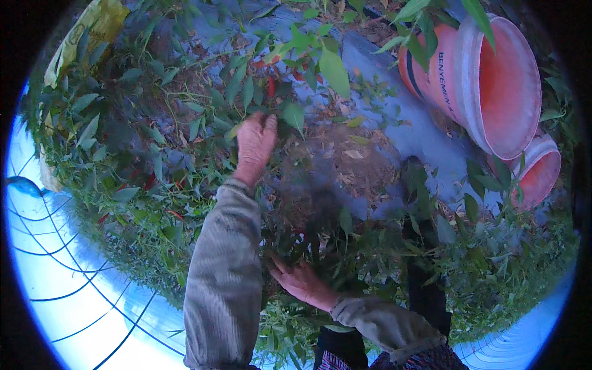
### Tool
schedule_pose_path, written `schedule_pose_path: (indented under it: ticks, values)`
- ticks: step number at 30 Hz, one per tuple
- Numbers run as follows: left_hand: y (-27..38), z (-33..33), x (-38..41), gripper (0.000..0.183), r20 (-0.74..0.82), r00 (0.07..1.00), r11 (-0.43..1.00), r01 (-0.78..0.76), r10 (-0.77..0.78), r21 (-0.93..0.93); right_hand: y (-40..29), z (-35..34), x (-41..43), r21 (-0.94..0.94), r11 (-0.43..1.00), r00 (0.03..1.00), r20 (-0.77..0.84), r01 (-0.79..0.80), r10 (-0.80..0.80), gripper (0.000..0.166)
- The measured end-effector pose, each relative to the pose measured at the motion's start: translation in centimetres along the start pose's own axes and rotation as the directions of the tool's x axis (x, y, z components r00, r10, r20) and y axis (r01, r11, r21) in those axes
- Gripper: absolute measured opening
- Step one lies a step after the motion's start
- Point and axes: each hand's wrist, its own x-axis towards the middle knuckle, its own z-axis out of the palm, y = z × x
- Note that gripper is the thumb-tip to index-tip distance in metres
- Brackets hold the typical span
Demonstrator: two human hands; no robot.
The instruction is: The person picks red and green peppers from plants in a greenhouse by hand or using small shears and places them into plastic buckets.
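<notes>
My left hand point(256, 138) reaches up into the pepper plants, back of the hand towards me. Its fingertips are bent in among leaves; whether they pinch a stem or a pod is hidden. Just above them hangs a red chilli pepper point(271, 87). Lower down, my right hand point(303, 283) is held over the foliage with its fingers apart, and nothing shows in it. More red peppers point(150, 181) hang among the leaves to the left.
A large orange-pink plastic bucket point(446, 69) with printed writing lies tilted at the upper right, beside a smaller one point(539, 173). A yellow sack point(88, 37) lies at the upper left. Grey ground sheet point(407, 125) and dry leaves surround the plants. Dark trouser legs point(423, 273) show below.
</notes>
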Motion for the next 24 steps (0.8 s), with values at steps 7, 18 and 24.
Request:
schedule_pose_path:
  ticks: [7,18,24]
  values:
    - [-2.1,-3.1,6.2,0.022,-0.033,0.959,0.656,-0.167,0.281,0.736,0.9,2.9,-0.8,0.158,0.987,0.997,-0.073,-0.017,0.028,0.045]
    - [-6.7,-0.4,9.7,0.056,0.158,0.987,0.245,-0.157,0.015,0.957,2.0,-0.3,-0.2,0.254,0.962,0.991,0.107,-0.1,0.075,0.046]
    - [-6.6,-1.1,8.7,0.037,0.228,0.972,0.044,-0.226,-0.049,0.973,1.5,0.9,-0.2,0.289,0.954,0.997,0.037,-0.082,0.074,0.044]
